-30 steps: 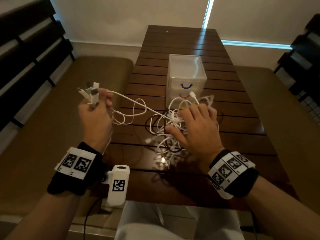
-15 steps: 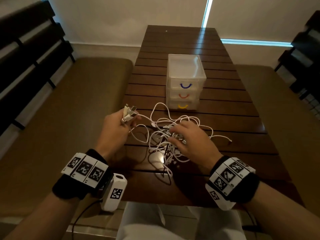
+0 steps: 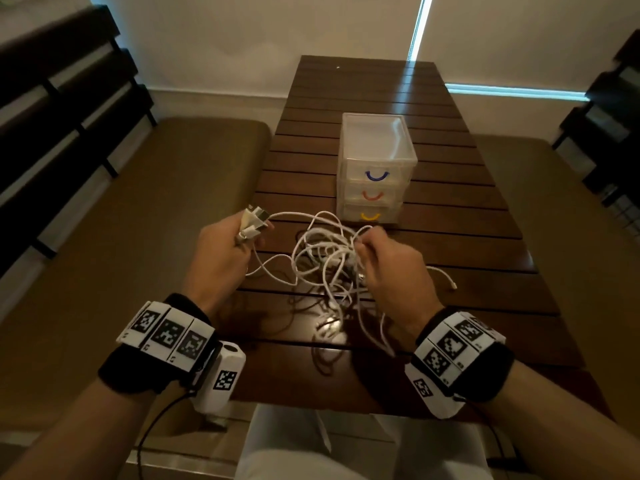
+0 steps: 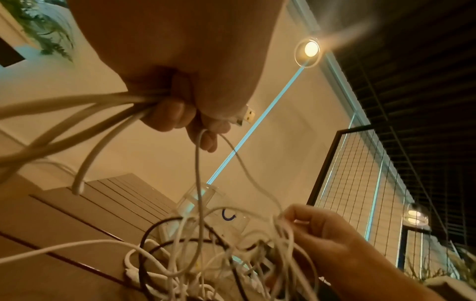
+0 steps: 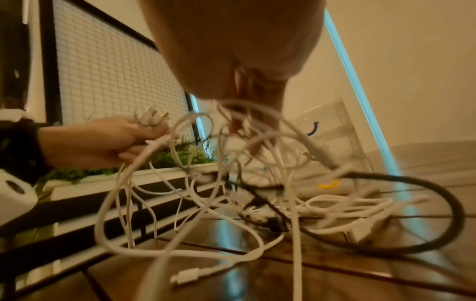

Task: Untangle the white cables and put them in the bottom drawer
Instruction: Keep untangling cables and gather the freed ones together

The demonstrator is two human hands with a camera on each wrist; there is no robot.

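Above the near half of the slatted table [image 3: 450, 216], the left hand [image 3: 221, 258] is curled round a bunch of white plug ends [image 3: 254, 221], the USB tips poking out past the thumb; from the left wrist view the cords run out of the fist toward the heap. The right hand [image 3: 391, 268] pinches a few strands at the top of the white cables [image 3: 325, 258], fingers bent and drawn together over them. Half a second ago that hand lay lower and flatter on the heap; now it has risen and closed on the strands, lifting loops off the wood, and the left hand has drawn closer to the tangle. The tangle hangs between the two hands and spreads down onto the middle slats, toward the near edge, with a dark cable [image 5: 412, 234] looped through it and one loose white end [image 3: 450, 284] trailing toward the right edge. Just beyond the tangle stands the clear drawer unit [image 3: 375, 168], all three drawers closed, the bottom drawer [image 3: 370, 216] marked by a yellow handle
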